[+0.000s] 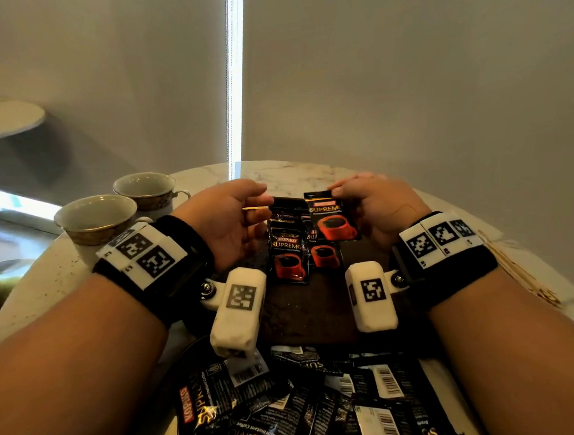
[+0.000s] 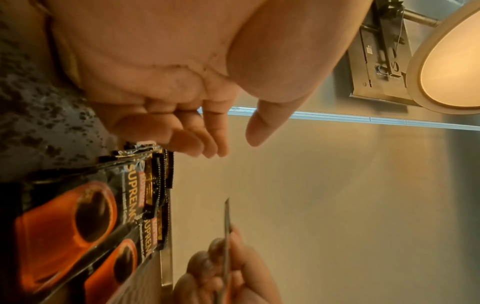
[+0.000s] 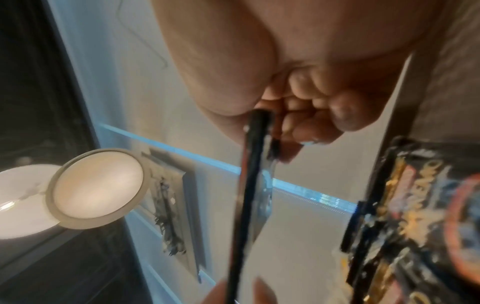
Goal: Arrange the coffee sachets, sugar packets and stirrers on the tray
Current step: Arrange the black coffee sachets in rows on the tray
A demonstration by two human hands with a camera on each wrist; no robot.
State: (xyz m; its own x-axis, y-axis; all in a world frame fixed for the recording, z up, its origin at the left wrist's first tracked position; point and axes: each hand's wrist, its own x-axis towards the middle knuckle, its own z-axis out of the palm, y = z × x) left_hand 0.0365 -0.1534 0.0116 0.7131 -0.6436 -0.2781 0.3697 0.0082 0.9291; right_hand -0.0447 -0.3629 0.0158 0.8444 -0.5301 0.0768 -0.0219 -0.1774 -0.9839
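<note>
My right hand (image 1: 337,194) pinches the top corner of a black and red coffee sachet (image 1: 332,216) and holds it upright just above the dark tray (image 1: 312,316). In the right wrist view this sachet (image 3: 249,185) appears edge-on between thumb and fingers. Two sachets (image 1: 288,261) (image 1: 325,255) lie face up on the tray, with another (image 1: 286,205) behind them. My left hand (image 1: 263,207) hovers just left of them with relaxed fingers and thumb apart; the left wrist view shows the left hand (image 2: 233,146) holding nothing. Wooden stirrers (image 1: 517,267) lie on the table at the right.
A loose pile of coffee sachets (image 1: 307,401) covers the table in front of the tray. Two empty cups (image 1: 97,218) (image 1: 146,192) stand at the back left. The round marble table (image 1: 293,173) ends close to the wall behind.
</note>
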